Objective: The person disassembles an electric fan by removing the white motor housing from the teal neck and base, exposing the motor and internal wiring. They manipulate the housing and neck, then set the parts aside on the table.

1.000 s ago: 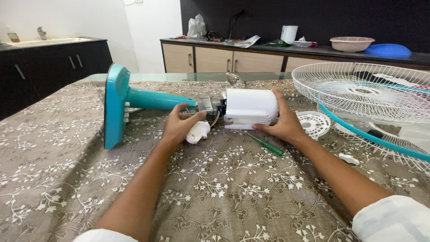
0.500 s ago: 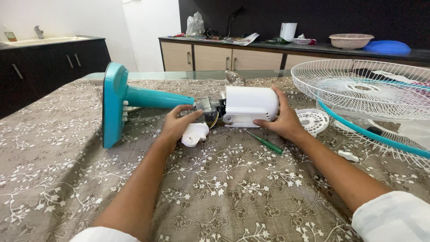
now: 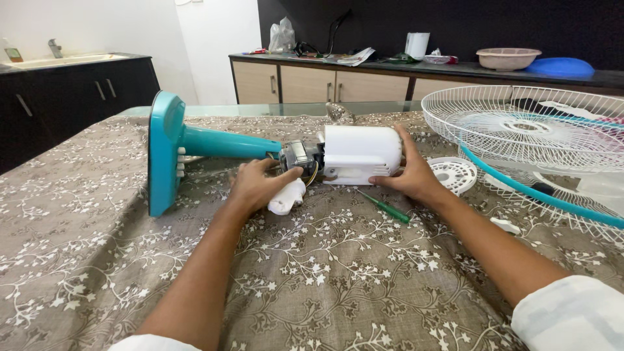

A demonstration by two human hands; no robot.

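A table fan lies on its side on a table covered with a flowered cloth [image 3: 325, 273], its teal base [image 3: 162, 153] standing on edge to the left and its teal neck [image 3: 224, 144] running right to the white motor housing [image 3: 361, 153]. Between neck and housing the bare motor block [image 3: 300, 155] and some wires show.

The housing is smooth hard plastic, probably light as a shell but weighted by the motor inside; it looks slippery on its rounded flanks, so the far end and the flat underside give the surest hold. The exposed wires seem the fragile part.

The right hand [image 3: 413, 175] cups the housing's right end, fingers spread wide over the top and thumb pressed along the lower edge. The left hand [image 3: 257, 185] rests at the neck joint, fingers curled loosely with the tips against the motor block; whether they pinch a wire I cannot tell. A small white plastic cover [image 3: 287, 196] lies just under that hand, touching it.

A green screwdriver [image 3: 387, 208] lies near the right wrist, a white round cap [image 3: 454, 174] just beyond, and the wire fan guard [image 3: 520, 130] farther right.
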